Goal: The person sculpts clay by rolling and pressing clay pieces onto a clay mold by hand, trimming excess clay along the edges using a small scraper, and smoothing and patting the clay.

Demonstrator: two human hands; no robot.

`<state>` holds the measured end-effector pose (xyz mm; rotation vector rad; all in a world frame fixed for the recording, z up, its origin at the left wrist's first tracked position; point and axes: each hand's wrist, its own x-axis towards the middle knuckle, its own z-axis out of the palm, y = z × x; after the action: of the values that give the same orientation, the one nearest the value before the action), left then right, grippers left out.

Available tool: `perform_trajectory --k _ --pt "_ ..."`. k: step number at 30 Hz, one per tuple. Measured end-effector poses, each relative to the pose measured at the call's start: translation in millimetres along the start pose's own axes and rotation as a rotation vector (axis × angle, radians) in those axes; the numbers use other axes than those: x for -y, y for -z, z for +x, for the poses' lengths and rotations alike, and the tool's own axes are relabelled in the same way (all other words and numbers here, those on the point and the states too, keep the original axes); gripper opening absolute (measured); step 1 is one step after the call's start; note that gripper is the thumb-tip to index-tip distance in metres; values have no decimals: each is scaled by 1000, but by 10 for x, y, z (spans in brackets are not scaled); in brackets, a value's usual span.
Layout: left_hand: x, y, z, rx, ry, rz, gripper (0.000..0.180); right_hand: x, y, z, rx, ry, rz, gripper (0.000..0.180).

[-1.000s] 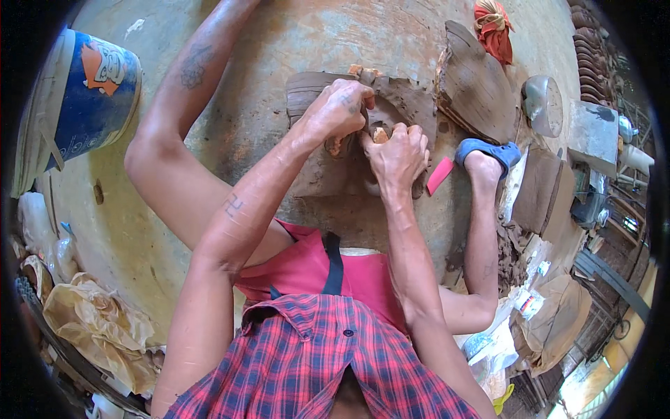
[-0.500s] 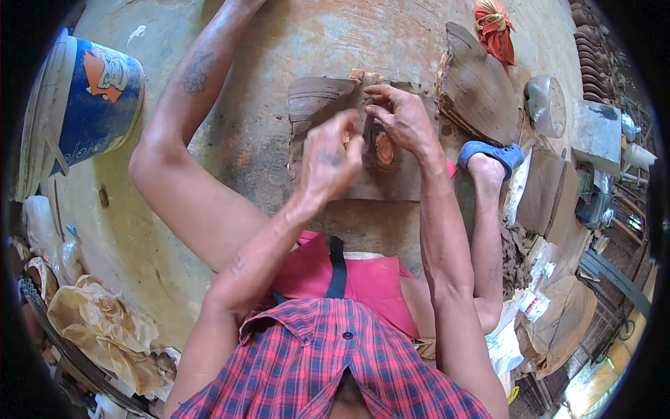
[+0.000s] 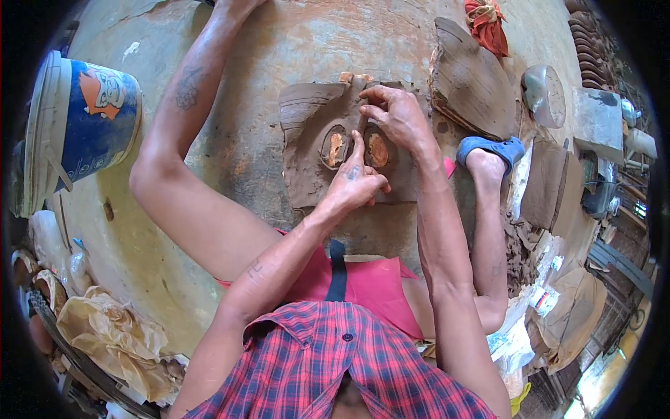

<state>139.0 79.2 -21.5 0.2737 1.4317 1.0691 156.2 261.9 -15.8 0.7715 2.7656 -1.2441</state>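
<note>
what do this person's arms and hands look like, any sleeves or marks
Both forearms are bare, no gloves or sleeves below the elbow. The left hand has a small dark tattoo on its back, and the left forearm carries another small mark. The right hand is smeared with clay.

clay slab (image 3: pixel 307 150), centre: wet brown clay, matt, rough
floor (image 3: pixel 230 63): worn concrete, mottled
bucket (image 3: pixel 84 129), upper left: glossy blue plastic
sandal (image 3: pixel 488 148): blue rubber
shirt (image 3: pixel 335 370): red plaid cloth
rag (image 3: pixel 488 24), top: red cloth

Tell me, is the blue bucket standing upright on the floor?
No, the blue bucket lies tipped on its side at the left, apart from both hands.
</note>
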Motion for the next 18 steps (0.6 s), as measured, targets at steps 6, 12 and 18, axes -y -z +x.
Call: perform_trajectory --k 6,12,18 --pt "100 22 32 -2 -15 -59 120 3 78 67 34 4 -54 31" --pt "57 -29 26 -51 -16 44 121 -38 109 17 18 -25 -66 24" --pt "-24 19 78 -127 -67 118 118 -70 189 -3 4 -52 -105 24"
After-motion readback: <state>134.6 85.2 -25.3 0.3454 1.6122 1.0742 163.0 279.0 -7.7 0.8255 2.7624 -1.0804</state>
